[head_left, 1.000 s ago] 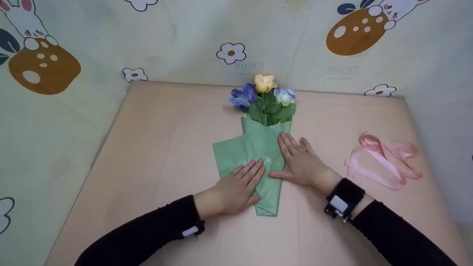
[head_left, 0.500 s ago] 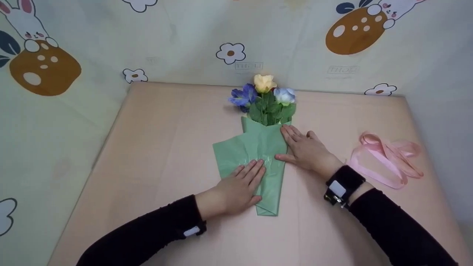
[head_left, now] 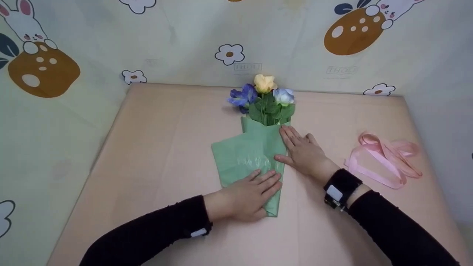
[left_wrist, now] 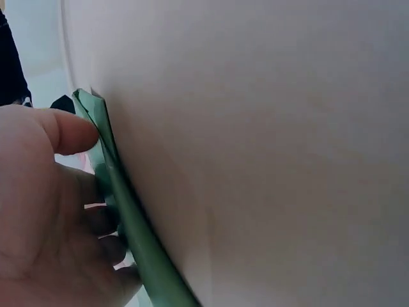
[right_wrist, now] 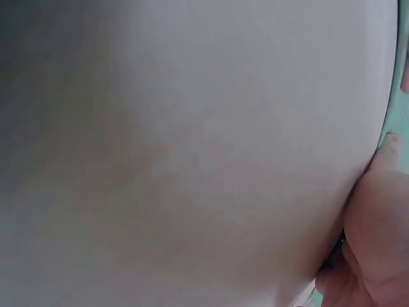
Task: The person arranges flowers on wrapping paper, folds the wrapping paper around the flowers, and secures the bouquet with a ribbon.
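Note:
A bouquet lies on the table, wrapped in green wrapping paper (head_left: pixel 232 149) that is folded across its stems. Out of the top show a yellow flower (head_left: pixel 264 84), a purple-blue flower (head_left: pixel 243 95), a pale blue flower (head_left: pixel 283 96) and green leaves (head_left: pixel 271 111). My left hand (head_left: pixel 251 194) rests with extended fingers across the lower part of the paper. My right hand (head_left: pixel 305 153) presses along the paper's upper right edge, fingers straight and thumb spread. In the left wrist view the folded paper edge (left_wrist: pixel 144 246) runs beneath my left fingers.
A loose pink ribbon (head_left: pixel 384 159) lies in a heap on the right of the table (head_left: pixel 155 122). Behind the table hangs a pale backdrop (head_left: pixel 177 37) printed with rabbits and flowers.
My left hand has slid down and to the right over the paper, uncovering creased, shiny paper at the middle. My right hand moved up along the right edge, then stayed about there.

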Demonstrator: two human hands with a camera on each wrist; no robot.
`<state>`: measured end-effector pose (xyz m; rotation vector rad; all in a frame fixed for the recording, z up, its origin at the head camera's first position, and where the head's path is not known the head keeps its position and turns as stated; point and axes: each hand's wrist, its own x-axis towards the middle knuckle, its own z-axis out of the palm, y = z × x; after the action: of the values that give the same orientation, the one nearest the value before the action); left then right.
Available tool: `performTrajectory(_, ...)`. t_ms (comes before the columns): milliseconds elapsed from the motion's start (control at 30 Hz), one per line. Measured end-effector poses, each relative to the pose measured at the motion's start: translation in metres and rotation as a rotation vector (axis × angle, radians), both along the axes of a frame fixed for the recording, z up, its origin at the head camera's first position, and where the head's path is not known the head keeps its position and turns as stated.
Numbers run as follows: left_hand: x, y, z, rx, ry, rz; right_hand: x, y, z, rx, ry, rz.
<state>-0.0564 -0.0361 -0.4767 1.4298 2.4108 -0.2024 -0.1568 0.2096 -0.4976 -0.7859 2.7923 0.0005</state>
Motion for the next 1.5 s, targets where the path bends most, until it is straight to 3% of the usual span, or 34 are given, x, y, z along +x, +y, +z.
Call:
performTrajectory(133, 0.007, 0.003, 0.002, -0.009, 0.036, -0.037, -0.001, -0.002, 0.001, 0.022, 0.005, -0.005)
performTrajectory(300, 0.011, 0.005, 0.005, -0.037, 0.063, -0.038, 0.003, -0.006, 0.001, 0.031, 0.004, -0.006)
performTrajectory(567, 0.012, 0.007, 0.002, -0.028, 0.077, -0.059, 0.048, -0.011, 0.002, -0.049, -0.017, 0.067)
performTrajectory(667, 0.012, 0.007, 0.000, -0.016, 0.072, -0.059, 0.055, -0.012, 0.002, -0.047, -0.012, 0.078)
performTrajectory(800, 0.013, 0.006, 0.001, -0.020, 0.060, -0.051, 0.047, -0.013, 0.002, -0.025, -0.010, 0.057)
performTrajectory(1067, 0.015, 0.006, 0.004, -0.027, 0.047, -0.047, 0.003, -0.015, 0.001, 0.016, 0.008, -0.042)
performTrajectory(1200, 0.015, 0.005, 0.005, -0.023, 0.017, -0.039, -0.011, -0.016, 0.004, 0.016, -0.008, -0.076)
performTrajectory(1367, 0.014, 0.004, 0.005, -0.030, 0.016, -0.037, -0.009, -0.018, 0.002, -0.003, -0.010, -0.097)
performTrajectory(1500, 0.016, 0.005, 0.003, -0.044, 0.035, -0.038, 0.011, -0.024, 0.002, -0.001, -0.012, -0.098)
